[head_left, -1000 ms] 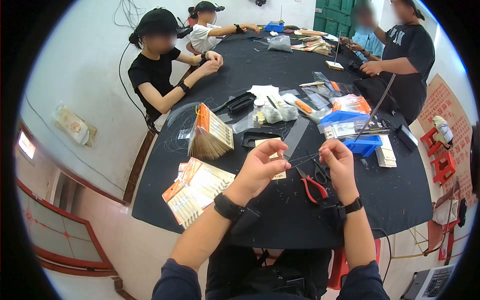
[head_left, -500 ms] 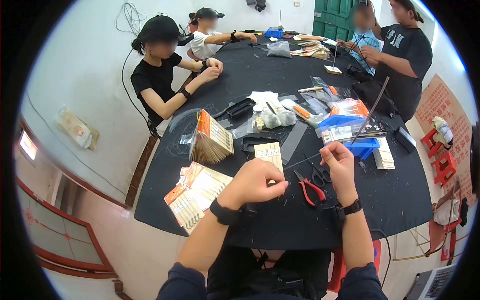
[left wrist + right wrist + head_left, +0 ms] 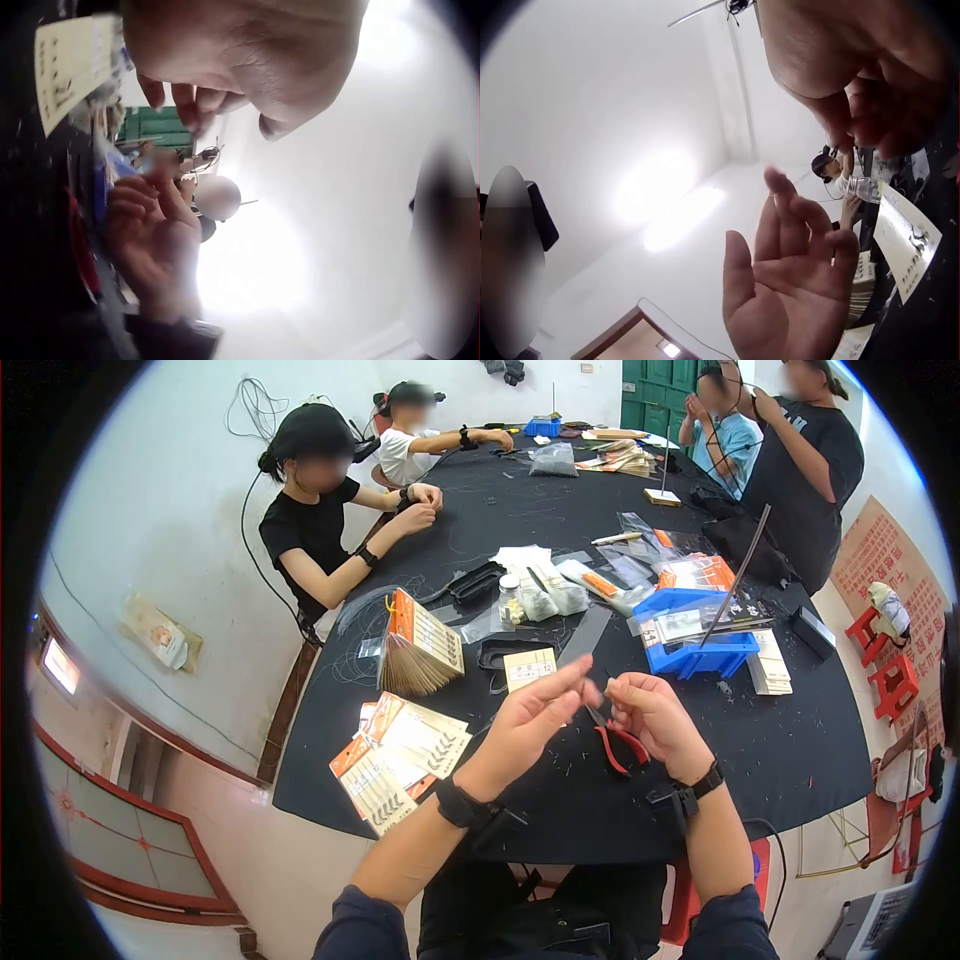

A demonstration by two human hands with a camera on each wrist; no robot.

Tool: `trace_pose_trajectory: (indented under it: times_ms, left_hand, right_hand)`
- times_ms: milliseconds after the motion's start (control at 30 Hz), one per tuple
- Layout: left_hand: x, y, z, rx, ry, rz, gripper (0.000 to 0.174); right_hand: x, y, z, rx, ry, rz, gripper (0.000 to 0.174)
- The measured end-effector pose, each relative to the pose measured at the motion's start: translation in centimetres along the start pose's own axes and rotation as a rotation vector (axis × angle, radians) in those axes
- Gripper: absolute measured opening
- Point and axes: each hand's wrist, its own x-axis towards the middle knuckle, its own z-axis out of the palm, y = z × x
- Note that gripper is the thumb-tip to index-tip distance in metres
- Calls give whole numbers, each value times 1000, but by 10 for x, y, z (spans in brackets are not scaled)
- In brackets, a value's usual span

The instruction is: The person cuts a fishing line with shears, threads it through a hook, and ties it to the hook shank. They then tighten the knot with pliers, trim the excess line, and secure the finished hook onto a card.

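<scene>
My left hand (image 3: 535, 725) is raised over the near part of the table, its fingers extended and thumb apart; the right wrist view shows its palm (image 3: 787, 296) with nothing visible in it. Close beside it, my right hand (image 3: 655, 725) pinches thumb against fingertips, as the left wrist view of that hand (image 3: 154, 225) also shows. The thin thread is too fine to make out at this pinch. Red-handled pliers (image 3: 613, 762) lie on the black cloth below the hands, partly covered by the right hand. A pale card (image 3: 528, 668) lies beyond the left hand.
Hook cards (image 3: 372, 785) lie at the left, with a standing card bundle (image 3: 418, 650) behind. A blue bin (image 3: 705, 658) holds packets, with a thin rod (image 3: 738, 570) rising from it. Several people sit or stand around the far table.
My left hand has turned and its fingers have straightened. My right hand has moved left and lower, nearer to it. The dark strand seen between the hands is no longer visible.
</scene>
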Motion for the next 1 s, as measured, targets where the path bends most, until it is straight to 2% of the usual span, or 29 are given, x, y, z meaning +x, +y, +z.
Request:
trace_pose_trajectory:
  times_ms: [67, 100, 200, 300, 600, 800, 900, 1000]
  left_hand:
    - [0, 5, -2, 419, 10, -32, 40]
    - [3, 0, 0, 540, 69, 224, 27]
    - [3, 2, -2, 730, 63, 220, 17]
    - [2, 3, -1, 807, 94, 210, 9]
    - [1, -3, 0, 889, 36, 321, 7]
    - [0, -4, 0, 865, 0, 294, 6]
    - [-1, -5, -1, 800, 12, 182, 6]
    - [-1, -5, -2, 600, 31, 7, 7]
  right_hand:
    - [-3, -2, 4, -66, -51, 38, 19]
    - [-5, -3, 6, -99, -77, 57, 19]
    - [-9, -3, 15, -162, -33, 142, 20]
    - [-9, -1, 15, -173, -7, 136, 22]
    - [-9, -2, 14, -249, 4, 147, 23]
    - [-10, -3, 14, -322, 1, 165, 24]
    - [-14, -8, 16, -391, -2, 129, 22]
    - [-16, -14, 18, -507, 26, 65, 23]
